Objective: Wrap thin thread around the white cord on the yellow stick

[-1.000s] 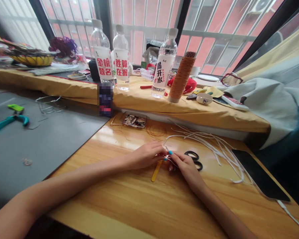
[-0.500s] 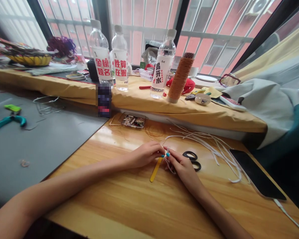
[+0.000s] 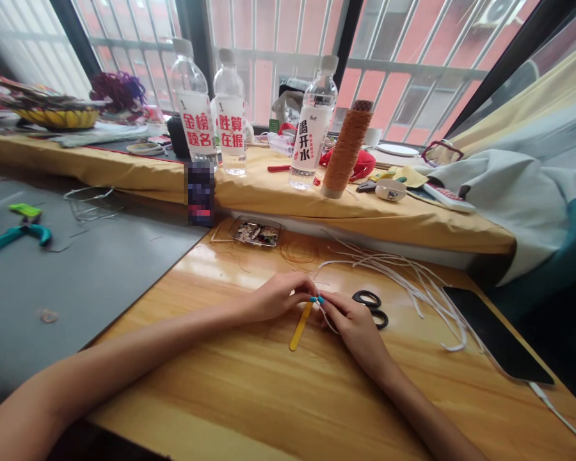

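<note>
My left hand and my right hand meet fingertip to fingertip over the wooden table. Both pinch a thin white strip that loops down under my right fingers. A yellow flat stick lies on the table just below my left fingertips. Black-handled scissors lie right behind my right hand. A loose bundle of white strips spreads out beyond them to the right.
A black phone with a white cable lies at the right. A small clear tray sits behind my hands. Three water bottles and an orange thread cone stand on the yellow-covered ledge. Teal pliers rest on the grey mat.
My hands have drawn a little closer together and lower over the yellow stick, and the white strip's upright end no longer sticks up between my fingertips.
</note>
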`<action>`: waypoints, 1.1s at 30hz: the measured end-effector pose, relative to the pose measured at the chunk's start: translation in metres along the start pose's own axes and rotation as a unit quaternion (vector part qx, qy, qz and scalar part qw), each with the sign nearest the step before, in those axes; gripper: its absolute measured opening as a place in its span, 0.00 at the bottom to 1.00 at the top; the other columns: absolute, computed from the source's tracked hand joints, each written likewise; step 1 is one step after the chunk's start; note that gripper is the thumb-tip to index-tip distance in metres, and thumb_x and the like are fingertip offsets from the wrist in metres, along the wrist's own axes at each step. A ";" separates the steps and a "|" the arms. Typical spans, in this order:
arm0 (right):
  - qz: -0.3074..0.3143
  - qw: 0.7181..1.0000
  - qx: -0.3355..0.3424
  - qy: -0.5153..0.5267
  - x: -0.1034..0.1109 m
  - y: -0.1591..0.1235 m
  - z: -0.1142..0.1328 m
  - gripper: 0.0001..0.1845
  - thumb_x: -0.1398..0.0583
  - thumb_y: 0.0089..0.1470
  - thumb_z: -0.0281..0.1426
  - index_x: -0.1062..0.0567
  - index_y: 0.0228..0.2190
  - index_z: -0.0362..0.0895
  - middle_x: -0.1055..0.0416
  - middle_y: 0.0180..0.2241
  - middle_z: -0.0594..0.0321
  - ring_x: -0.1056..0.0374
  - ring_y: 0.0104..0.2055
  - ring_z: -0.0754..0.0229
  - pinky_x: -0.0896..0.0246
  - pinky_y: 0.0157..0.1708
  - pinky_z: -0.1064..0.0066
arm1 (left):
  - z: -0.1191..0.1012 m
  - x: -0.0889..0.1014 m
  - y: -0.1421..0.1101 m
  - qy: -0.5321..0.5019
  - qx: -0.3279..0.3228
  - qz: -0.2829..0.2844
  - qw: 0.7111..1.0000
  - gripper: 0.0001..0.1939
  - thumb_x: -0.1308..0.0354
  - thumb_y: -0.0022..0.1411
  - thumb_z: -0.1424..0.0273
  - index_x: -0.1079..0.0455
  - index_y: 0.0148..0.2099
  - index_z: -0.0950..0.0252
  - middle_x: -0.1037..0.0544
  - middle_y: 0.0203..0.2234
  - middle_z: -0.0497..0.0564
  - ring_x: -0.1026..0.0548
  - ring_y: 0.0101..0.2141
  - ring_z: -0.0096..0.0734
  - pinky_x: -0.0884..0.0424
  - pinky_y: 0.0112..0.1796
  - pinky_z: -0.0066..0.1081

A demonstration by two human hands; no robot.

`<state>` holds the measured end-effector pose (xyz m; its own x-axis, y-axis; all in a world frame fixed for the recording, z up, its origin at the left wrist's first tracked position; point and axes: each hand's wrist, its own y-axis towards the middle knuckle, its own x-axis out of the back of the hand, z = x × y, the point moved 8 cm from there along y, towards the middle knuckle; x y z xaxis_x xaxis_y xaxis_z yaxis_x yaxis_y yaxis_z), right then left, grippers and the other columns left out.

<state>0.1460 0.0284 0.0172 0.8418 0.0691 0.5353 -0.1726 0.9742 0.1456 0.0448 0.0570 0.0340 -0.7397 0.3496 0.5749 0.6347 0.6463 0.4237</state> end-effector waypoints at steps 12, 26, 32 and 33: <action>0.008 0.999 0.042 -0.024 -0.002 0.001 0.005 0.15 0.50 0.52 0.32 0.27 0.38 0.46 0.29 0.30 0.60 0.35 0.37 0.57 0.43 0.38 0.68 | 0.004 0.001 -0.001 -0.012 0.028 -0.010 0.999 0.04 0.49 0.55 0.73 0.36 0.33 0.68 0.29 0.27 0.48 0.32 0.29 0.23 0.35 0.32 0.23; 0.001 0.999 0.047 -0.025 -0.001 0.000 0.006 0.15 0.50 0.52 0.33 0.27 0.38 0.46 0.30 0.27 0.60 0.35 0.36 0.57 0.42 0.37 0.67 | 0.011 0.000 -0.002 -0.116 0.054 -0.020 0.992 0.09 0.49 0.54 0.75 0.40 0.40 0.67 0.30 0.28 0.47 0.30 0.30 0.23 0.34 0.34 0.24; 0.019 0.998 0.054 -0.022 -0.002 -0.001 0.006 0.16 0.51 0.54 0.34 0.28 0.38 0.44 0.32 0.26 0.61 0.36 0.32 0.59 0.42 0.32 0.71 | 0.010 0.000 -0.003 -0.112 0.046 -0.010 0.993 0.11 0.50 0.55 0.75 0.39 0.42 0.66 0.29 0.27 0.47 0.30 0.30 0.22 0.34 0.34 0.24; 0.026 0.998 0.056 -0.025 -0.003 -0.001 0.007 0.16 0.51 0.54 0.34 0.28 0.37 0.43 0.33 0.26 0.62 0.37 0.31 0.60 0.43 0.31 0.71 | 0.010 0.000 -0.003 -0.107 0.045 -0.008 0.993 0.10 0.50 0.55 0.75 0.39 0.42 0.67 0.29 0.27 0.47 0.30 0.30 0.22 0.34 0.34 0.24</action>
<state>0.1397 0.0259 0.0214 0.8042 0.1060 0.5848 -0.2743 0.9391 0.2070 0.0403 0.0621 0.0259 -0.7866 0.4685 0.4023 0.6067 0.7078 0.3619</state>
